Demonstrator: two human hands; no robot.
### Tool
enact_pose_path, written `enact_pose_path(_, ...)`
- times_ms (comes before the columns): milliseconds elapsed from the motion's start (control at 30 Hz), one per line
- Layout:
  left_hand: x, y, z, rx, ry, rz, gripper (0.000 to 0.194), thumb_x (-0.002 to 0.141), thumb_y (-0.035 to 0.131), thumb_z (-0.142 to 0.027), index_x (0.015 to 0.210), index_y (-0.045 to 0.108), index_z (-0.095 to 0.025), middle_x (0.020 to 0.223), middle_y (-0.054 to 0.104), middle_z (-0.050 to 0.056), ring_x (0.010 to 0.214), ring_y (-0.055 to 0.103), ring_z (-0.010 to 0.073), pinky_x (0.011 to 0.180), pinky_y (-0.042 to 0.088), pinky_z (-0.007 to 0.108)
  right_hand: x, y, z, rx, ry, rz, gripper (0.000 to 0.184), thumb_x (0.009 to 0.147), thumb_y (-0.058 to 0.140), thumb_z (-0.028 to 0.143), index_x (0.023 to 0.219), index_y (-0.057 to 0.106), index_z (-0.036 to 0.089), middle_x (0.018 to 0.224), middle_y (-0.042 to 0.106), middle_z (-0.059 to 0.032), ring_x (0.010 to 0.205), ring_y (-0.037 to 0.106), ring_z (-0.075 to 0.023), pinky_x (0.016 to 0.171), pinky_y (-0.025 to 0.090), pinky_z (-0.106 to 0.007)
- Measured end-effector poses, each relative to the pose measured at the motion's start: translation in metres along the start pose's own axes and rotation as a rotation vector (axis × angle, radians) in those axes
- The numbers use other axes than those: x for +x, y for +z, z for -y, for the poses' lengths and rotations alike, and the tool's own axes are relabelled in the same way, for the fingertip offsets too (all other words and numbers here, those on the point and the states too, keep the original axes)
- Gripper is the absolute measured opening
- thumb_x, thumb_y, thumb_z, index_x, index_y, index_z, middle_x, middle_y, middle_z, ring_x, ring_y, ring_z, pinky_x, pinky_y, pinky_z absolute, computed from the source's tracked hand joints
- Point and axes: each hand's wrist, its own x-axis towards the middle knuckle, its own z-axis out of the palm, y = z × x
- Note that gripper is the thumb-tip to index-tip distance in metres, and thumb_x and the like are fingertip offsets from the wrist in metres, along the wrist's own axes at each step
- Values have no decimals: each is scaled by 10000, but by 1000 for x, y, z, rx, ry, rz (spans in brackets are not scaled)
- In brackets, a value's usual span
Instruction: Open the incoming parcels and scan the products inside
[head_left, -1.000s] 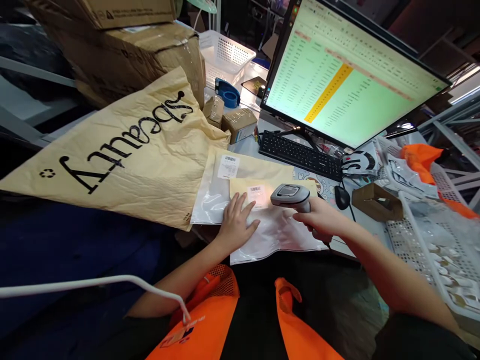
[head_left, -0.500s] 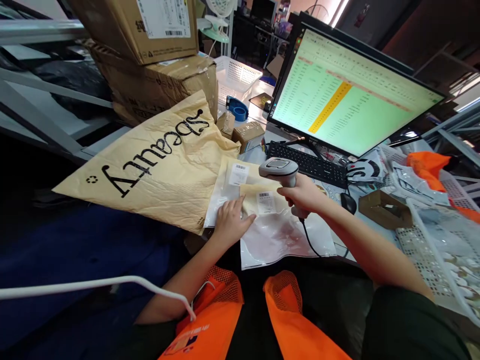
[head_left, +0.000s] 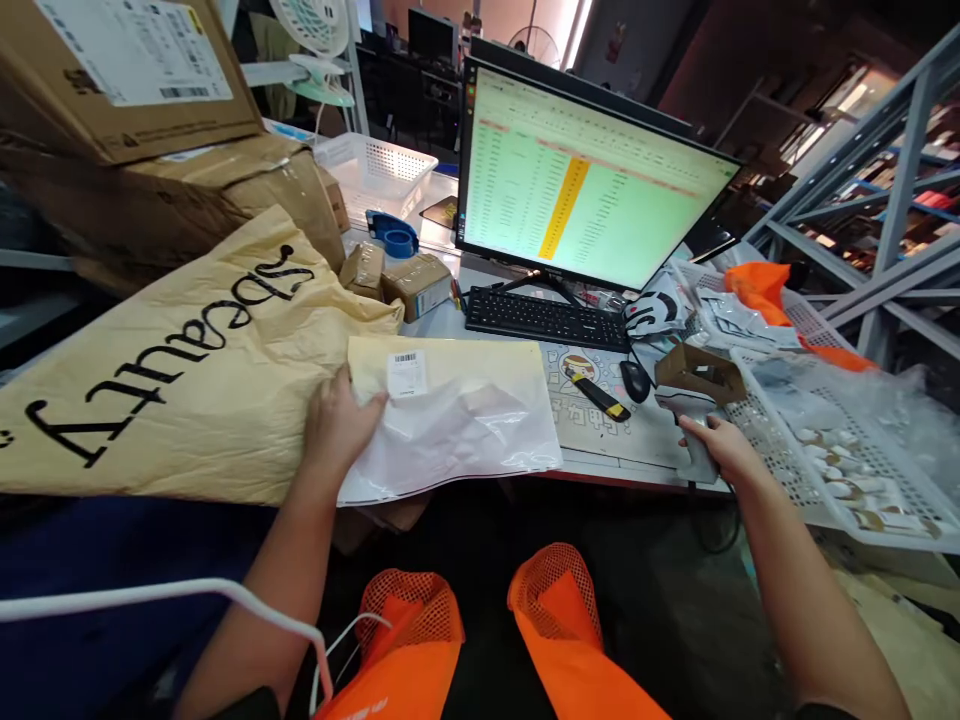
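My right hand (head_left: 724,450) is wrapped round the handle of a grey-white barcode scanner (head_left: 686,400), low at the desk's front edge beside the white crate. At the other side my left hand (head_left: 337,425) grips the left edge of a clear-white plastic bag (head_left: 450,430). Its thumb lies on top of the bag, and the fingers are partly hidden. A white barcode label (head_left: 406,373) sits near the bag's upper left corner. Left of this hand spreads a large yellow padded mailer (head_left: 187,370) with "sbeauty" printed in black.
Behind the bag stand a monitor (head_left: 585,180), a keyboard (head_left: 547,318) and small cartons (head_left: 417,285). A yellow-black utility knife (head_left: 598,395) and a mouse (head_left: 635,380) lie on the desk. Big cardboard boxes (head_left: 247,185) stack at left; a white crate (head_left: 900,535) stands at right.
The scanner has moved from above the bags to the right, down by the crate. My left hand and the bag have shifted left, covering the other labelled bag. The view has turned right.
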Motion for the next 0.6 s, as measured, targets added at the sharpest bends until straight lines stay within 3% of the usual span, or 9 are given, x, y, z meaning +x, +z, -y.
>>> enact_pose_path(67, -5, 3, -7, 53, 2, -25, 796, 932, 575, -548, 1507, 460, -10, 1431, 522, 329, 1393, 472, 497, 1169, 392, 616, 20, -7, -22, -145, -48, -103, 350, 842, 702, 419, 1031, 723, 124, 981, 779, -186, 959, 751, -319, 786, 608, -381)
enact_pose_path(133, -9, 10, -13, 57, -10, -36, 852, 904, 612, -580, 1521, 441, -19, 1465, 501, 331, 1416, 452, 500, 1181, 385, 620, 34, -9, -37, -250, -57, -176, 390, 842, 708, 443, 1009, 753, 93, 1061, 766, -235, 1129, 704, -382, 956, 564, -444)
enact_pose_path(233, -5, 18, -19, -81, -122, -33, 1035, 801, 745, -508, 1610, 313, -28, 1545, 464, 320, 1433, 464, 498, 1180, 415, 620, 38, -2, -40, -356, -47, -310, 498, 857, 695, 456, 1107, 757, 30, 1228, 695, -317, 1293, 589, -471, 1109, 438, -564)
enact_pose_path(267, -2, 20, -19, -160, -166, -25, 1041, 762, 780, -466, 1606, 337, -47, 1538, 490, 302, 1413, 497, 490, 1171, 438, 613, 36, 5, -34, -408, -79, -374, 523, 881, 667, 452, 1162, 745, 18, 1274, 666, -330, 1311, 565, -477, 1120, 416, -580)
enact_pose_path(367, 2, 25, -21, -530, -302, 70, 762, 675, 800, -327, 1382, 607, -115, 1358, 673, 217, 1226, 671, 420, 1068, 558, 547, 35, 44, 8, -545, -338, -387, 512, 974, 522, 392, 1279, 708, 26, 1295, 653, -292, 1262, 591, -398, 1103, 444, -497)
enact_pose_path(467, -12, 26, -18, -877, -462, 192, 513, 630, 794, -268, 1121, 713, -145, 1154, 767, 158, 934, 769, 314, 805, 661, 402, 54, 98, 67, -561, -552, -166, 476, 1010, 475, 357, 1341, 696, 97, 1288, 686, -206, 1206, 625, -287, 1086, 463, -352)
enact_pose_path(533, -32, 20, -11, -953, -521, 197, 451, 610, 820, -302, 1027, 734, -150, 1028, 793, 133, 779, 768, 278, 646, 651, 334, 75, 131, 100, -562, -590, -127, 497, 1009, 501, 357, 1419, 649, 119, 1393, 639, -200, 1302, 572, -290, 1119, 437, -358)
enact_pose_path(600, -56, 8, 2, -891, -496, 124, 394, 600, 834, -382, 917, 751, -164, 864, 792, 108, 653, 749, 284, 536, 627, 329, 95, 154, 121, -568, -600, -117, 544, 1002, 536, 368, 1482, 594, 118, 1559, 502, -221, 1465, 421, -347, 1194, 364, -454)
